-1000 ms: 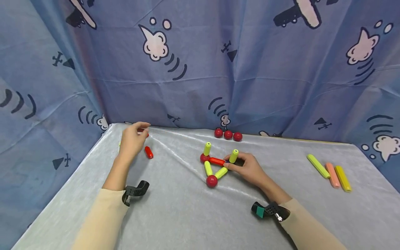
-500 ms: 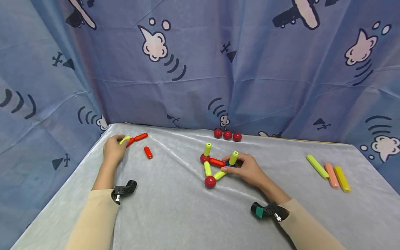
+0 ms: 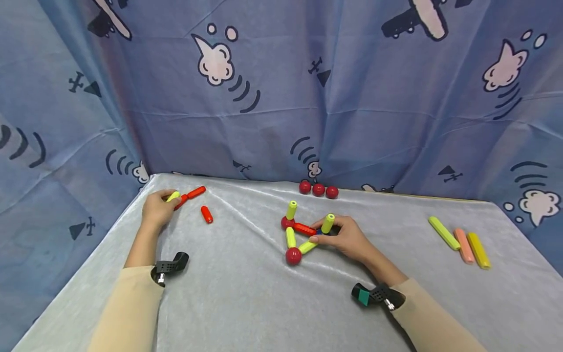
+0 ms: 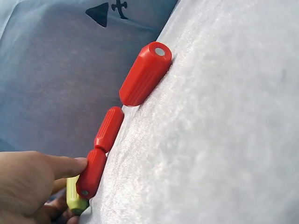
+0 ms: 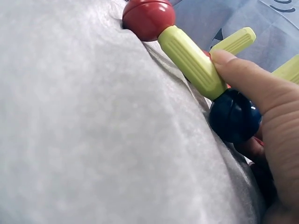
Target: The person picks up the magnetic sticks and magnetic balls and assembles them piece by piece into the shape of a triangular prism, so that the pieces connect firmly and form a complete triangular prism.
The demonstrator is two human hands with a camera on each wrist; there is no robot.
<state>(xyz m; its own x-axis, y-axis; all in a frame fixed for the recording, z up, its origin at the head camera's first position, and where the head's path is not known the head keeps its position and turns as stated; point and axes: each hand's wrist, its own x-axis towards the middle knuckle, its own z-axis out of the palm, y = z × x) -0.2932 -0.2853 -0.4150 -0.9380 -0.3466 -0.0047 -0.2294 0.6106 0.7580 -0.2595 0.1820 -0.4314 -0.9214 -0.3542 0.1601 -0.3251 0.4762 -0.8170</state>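
Observation:
My left hand is at the far left of the cloth, its fingers around a short yellow-green magnetic rod. The thumb touches a red magnetic rod, which lies end to end with a second red rod. In the middle, my right hand grips a triangular magnetic frame at its blue ball, thumb on a yellow-green rod. The frame's other corners are a near red ball and a far red ball. Two yellow-green rods stand upright on it; a red rod joins its far side.
A loose red rod lies right of my left hand. Three red balls sit in a row at the back edge. To the right lie a long yellow-green rod, a salmon rod and a yellow rod. A blue curtain hangs behind.
My left hand has gone left and down from above the red rods to the yellow-green rod and taken hold of it. My right hand stays at the frame, whose near ball has shifted slightly left.

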